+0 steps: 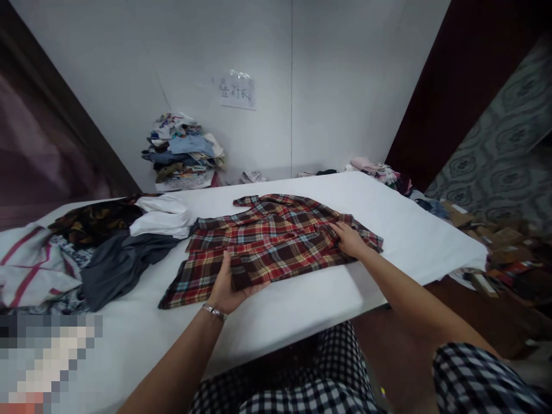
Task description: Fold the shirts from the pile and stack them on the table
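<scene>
On a white table (414, 236), dead ahead at twelve o'clock as I direct from afar, the shirt (267, 233) lies spread. At its seven o'clock I have the left hand (227, 294) on the near edge, thumb wide of the fingers, seemingly to steady it; at three, the right hand (351, 241) touches it, perhaps to keep it flat. Whether either pinches it, I cannot tell. Clothes (125, 267) sit at nine o'clock, probably to leave the shirt room.

On the wall (345, 86) I can see 1 sheet of paper (238, 100) with 3 handwritten Chinese characters (235, 90) on it: 叠衬衣.
</scene>
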`<state>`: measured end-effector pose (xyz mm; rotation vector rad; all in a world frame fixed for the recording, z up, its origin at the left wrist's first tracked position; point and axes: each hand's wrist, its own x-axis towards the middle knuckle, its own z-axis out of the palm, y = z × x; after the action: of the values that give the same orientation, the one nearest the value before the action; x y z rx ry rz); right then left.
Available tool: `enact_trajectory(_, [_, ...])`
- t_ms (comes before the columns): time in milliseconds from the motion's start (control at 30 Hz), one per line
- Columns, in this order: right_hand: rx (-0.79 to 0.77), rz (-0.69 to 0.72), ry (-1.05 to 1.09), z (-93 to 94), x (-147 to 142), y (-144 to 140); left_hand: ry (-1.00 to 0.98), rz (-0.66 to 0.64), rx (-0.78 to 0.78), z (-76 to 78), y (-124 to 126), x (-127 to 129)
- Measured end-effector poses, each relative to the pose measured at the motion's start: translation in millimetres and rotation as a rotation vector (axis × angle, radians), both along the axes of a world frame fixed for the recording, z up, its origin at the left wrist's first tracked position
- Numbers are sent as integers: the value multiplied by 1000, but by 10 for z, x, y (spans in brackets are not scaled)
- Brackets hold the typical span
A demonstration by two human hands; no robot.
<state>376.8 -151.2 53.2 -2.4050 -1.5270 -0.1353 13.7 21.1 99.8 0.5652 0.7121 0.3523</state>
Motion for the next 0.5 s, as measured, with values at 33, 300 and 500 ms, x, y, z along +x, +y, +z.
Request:
enact_trajectory(33, [-27, -5, -16, -14, -4, 25, 29, 17, 21, 54, 6, 35])
enact_trajectory(300, [-31, 90, -48, 227, 56, -47, 164, -3, 461, 794, 300, 91])
enact_trajectory(500, [-40, 402, -59, 203, -189, -347, 820, -37, 1049, 316, 734, -424])
